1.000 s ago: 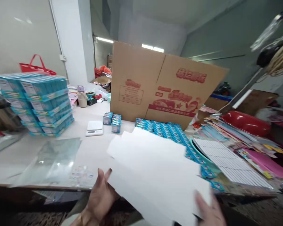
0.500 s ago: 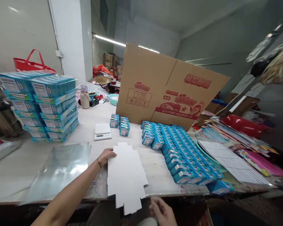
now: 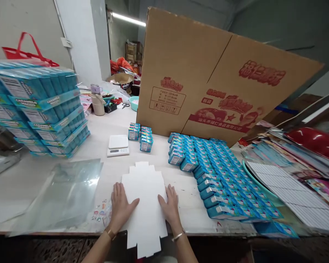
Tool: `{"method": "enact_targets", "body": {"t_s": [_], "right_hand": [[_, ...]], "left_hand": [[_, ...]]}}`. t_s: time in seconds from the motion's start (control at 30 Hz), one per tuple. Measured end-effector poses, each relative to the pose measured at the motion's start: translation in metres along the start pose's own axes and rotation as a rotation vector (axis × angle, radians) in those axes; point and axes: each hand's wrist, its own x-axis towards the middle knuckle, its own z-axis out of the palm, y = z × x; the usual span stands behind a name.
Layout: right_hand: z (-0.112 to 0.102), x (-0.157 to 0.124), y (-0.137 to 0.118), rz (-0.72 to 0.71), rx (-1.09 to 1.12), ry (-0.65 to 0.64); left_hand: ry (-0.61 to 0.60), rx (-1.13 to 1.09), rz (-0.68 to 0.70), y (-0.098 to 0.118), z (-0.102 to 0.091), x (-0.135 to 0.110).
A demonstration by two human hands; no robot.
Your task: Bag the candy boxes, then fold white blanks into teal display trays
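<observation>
A flat white cardboard box blank (image 3: 146, 204) with notched flaps lies in front of me, its near end past the table's edge. My left hand (image 3: 121, 204) rests at its left side, fingers stretched out and the thumb on the card. Along the right side sits my right hand (image 3: 170, 206), also with fingers extended and its thumb touching the blank. Neither hand is closed around anything. Left of my left hand lies a clear plastic sheet (image 3: 71, 193). Rows of small blue boxes (image 3: 222, 179) stand to the right of my right hand.
A white digital scale (image 3: 118, 145) and a small group of blue boxes (image 3: 146, 140) stand beyond the blank. Shrink-wrapped blue packs (image 3: 44, 109) are stacked at left. A large brown carton (image 3: 197, 80) rises at the back. White striped sheets (image 3: 285, 193) lie at right.
My right hand has come up from below the table edge to the blank's right side. My left hand has moved nearer along the left side and spread open. The view has tilted down.
</observation>
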Motion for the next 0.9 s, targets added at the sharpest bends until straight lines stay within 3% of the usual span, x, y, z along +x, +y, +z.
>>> {"method": "enact_targets", "body": {"t_s": [0.2, 0.33, 0.43, 0.57, 0.7, 0.8, 0.9], "right_hand": [[-0.035, -0.006, -0.029, -0.037, 0.191, -0.057], [-0.060, 0.008, -0.045, -0.018, 0.542, -0.321], [-0.062, 0.027, -0.049, 0.068, 0.711, -0.479], [-0.049, 0.041, -0.054, 0.015, 0.756, -0.343], [-0.033, 0.033, -0.067, -0.077, 0.526, -0.273], [0.000, 0.014, -0.087, -0.133, 0.281, -0.283], [0.043, -0.006, -0.111, -0.088, -0.010, -0.264]], "left_hand": [[0.009, -0.022, 0.031, -0.001, 0.002, 0.001], [-0.005, -0.043, 0.047, -0.002, -0.001, 0.001], [-0.026, -0.050, 0.048, -0.003, -0.001, 0.000], [-0.007, -0.054, 0.056, -0.003, 0.001, 0.000], [-0.007, -0.060, 0.062, -0.001, 0.000, -0.001], [-0.025, -0.075, 0.068, 0.001, -0.004, -0.002], [-0.031, -0.129, 0.080, 0.001, -0.006, -0.004]]}}
